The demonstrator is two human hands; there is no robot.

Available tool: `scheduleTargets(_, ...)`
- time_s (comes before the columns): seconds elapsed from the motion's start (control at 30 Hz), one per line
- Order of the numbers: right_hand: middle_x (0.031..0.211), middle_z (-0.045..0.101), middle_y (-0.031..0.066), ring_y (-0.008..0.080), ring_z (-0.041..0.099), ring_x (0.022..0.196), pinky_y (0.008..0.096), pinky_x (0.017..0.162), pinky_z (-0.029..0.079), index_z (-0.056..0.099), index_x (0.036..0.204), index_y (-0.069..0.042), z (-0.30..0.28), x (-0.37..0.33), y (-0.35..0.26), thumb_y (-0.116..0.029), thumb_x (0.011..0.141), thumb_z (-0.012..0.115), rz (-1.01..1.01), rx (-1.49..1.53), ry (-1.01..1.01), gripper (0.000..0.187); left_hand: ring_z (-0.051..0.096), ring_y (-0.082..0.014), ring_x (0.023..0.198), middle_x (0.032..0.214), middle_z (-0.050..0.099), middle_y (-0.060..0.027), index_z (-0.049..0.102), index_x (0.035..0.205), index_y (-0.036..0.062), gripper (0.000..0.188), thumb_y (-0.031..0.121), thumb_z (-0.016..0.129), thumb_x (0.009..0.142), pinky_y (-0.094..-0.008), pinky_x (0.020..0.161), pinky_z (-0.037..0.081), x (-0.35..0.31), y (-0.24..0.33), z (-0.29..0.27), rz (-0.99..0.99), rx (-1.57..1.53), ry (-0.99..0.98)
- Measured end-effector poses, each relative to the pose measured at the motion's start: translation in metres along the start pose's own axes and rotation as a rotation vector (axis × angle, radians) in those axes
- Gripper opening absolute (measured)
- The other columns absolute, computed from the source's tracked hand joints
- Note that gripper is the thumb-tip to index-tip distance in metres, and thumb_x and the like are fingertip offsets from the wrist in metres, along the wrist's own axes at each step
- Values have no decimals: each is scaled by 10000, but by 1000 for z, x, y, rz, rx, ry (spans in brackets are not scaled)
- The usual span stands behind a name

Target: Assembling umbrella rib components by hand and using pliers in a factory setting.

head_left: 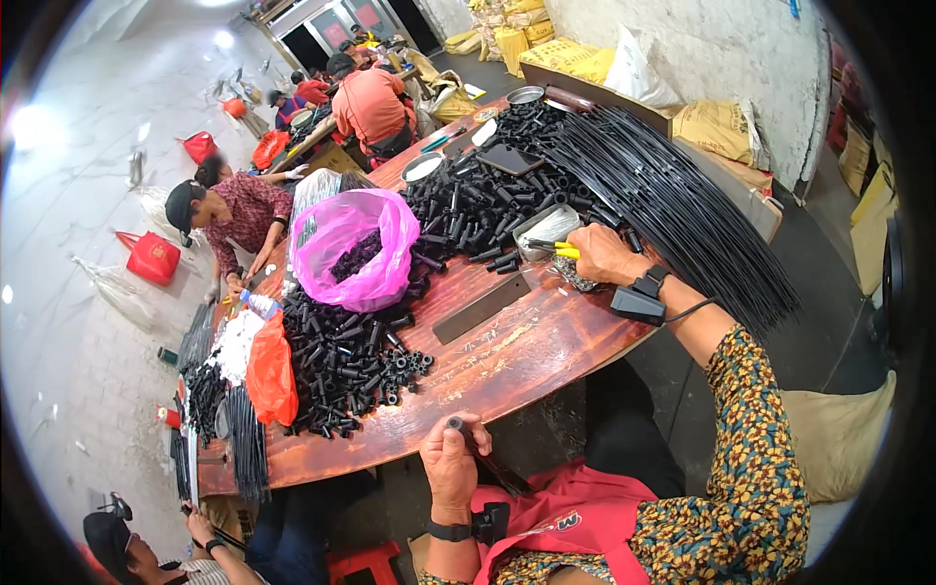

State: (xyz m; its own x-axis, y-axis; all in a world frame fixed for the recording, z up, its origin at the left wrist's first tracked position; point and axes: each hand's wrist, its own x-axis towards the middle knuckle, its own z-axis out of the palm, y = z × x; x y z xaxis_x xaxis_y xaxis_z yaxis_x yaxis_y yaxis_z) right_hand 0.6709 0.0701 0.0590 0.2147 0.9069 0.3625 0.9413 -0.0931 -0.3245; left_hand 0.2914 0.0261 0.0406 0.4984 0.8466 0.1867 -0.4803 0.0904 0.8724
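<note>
My left hand (451, 466), low in front of the red apron, is closed around a black tubular piece (455, 423). Thin dark rods (507, 478) trail from below that hand toward the apron; whether they join the piece I cannot tell. My right hand (606, 255) grips yellow-and-black pliers (565, 250) above the table's right edge; their far end is partly hidden. Beside the pliers is a metal tin (531, 232) with pale contents. Loose short black tubes (478, 210) lie heaped beyond it, and long black rods (673, 205) are bundled to the right.
The reddish wooden table (507, 351) bears a flat metal bar (480, 308), a pink bag (390, 278) of small black parts, a red plastic bag (270, 375) and another heap of black tubes (341, 370). Co-workers sit left and beyond. Yellow sacks (717, 132) stand by the wall.
</note>
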Motion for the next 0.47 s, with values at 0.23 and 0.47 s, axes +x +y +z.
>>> scheduleTargets(0.23,721,631,266,436,637,716,505,648,500,665,779,23,1,0,3,-46,713,592,-16,-40,15,121,518,-181,619,749,564,-75,601,1008,-23,448,416,594,919,-329,596,427,0,-2,0,-7,11,-17)
scheduleTargets(0.47,771,643,269,449,638,763,503,687,503,683,834,8,-1,4,2,-32,708,593,38,-41,-47,161,526,-181,623,754,567,-77,603,1035,-15,433,404,587,928,-333,597,434,3,-2,1,-6,21,-33)
